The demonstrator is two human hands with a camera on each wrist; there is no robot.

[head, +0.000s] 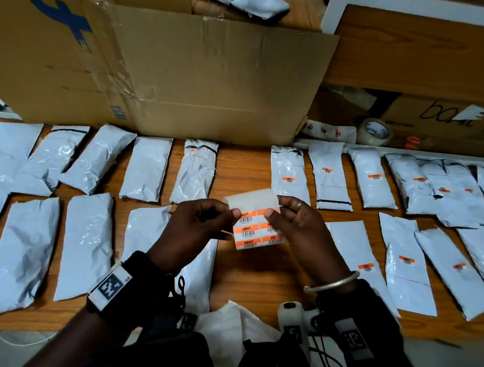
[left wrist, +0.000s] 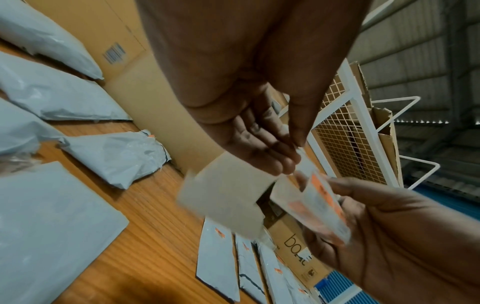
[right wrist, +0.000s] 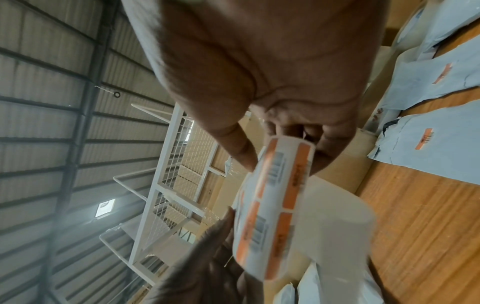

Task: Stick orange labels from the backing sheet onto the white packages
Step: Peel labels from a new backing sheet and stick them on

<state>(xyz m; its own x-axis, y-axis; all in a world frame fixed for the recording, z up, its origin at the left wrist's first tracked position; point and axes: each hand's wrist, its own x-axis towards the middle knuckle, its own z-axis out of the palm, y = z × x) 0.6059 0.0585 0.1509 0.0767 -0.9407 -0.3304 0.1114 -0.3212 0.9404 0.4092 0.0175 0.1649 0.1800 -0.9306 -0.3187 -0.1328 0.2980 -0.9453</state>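
Both hands hold a backing sheet (head: 251, 226) with several orange barcode labels over the middle of the wooden table (head: 241, 166). My left hand (head: 205, 223) pinches its left edge, and my right hand (head: 292, 222) pinches its right edge, thumb on a top label. The sheet's bare upper part (head: 251, 198) folds away behind. White packages lie in two rows: those on the left (head: 86, 245) carry no label, those on the right (head: 289, 174) each carry an orange one. In the wrist views the sheet (right wrist: 275, 205) (left wrist: 319, 207) is curled between the fingers.
A large flattened cardboard box (head: 184, 76) stands against the table's back edge. A tape roll (head: 374, 131) and a strip of used backing (head: 327, 130) lie at the back right under a wooden shelf. White cloth (head: 233, 328) lies at the near edge.
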